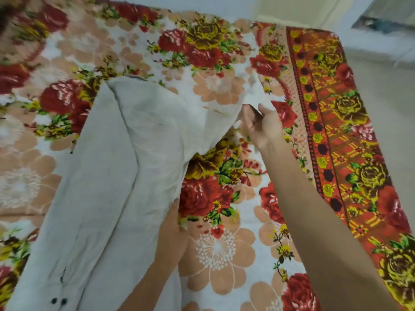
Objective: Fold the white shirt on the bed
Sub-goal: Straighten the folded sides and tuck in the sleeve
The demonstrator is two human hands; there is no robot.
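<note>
The white shirt [116, 176] lies lengthwise across the flowered bedspread [220, 250], its left part flat with a long fold line down the middle and small dark buttons near the bottom left. My right hand [262, 124] pinches a thin, see-through edge of the shirt and holds it lifted off the bed at the upper right. My left hand [174, 227] grips the shirt's right edge lower down, its fingers partly hidden under the cloth.
The bed's right edge [363, 153] with a red and yellow border runs diagonally; a pale floor [390, 97] lies beyond it. A white wall and a blurred window corner [386, 16] sit at the top right.
</note>
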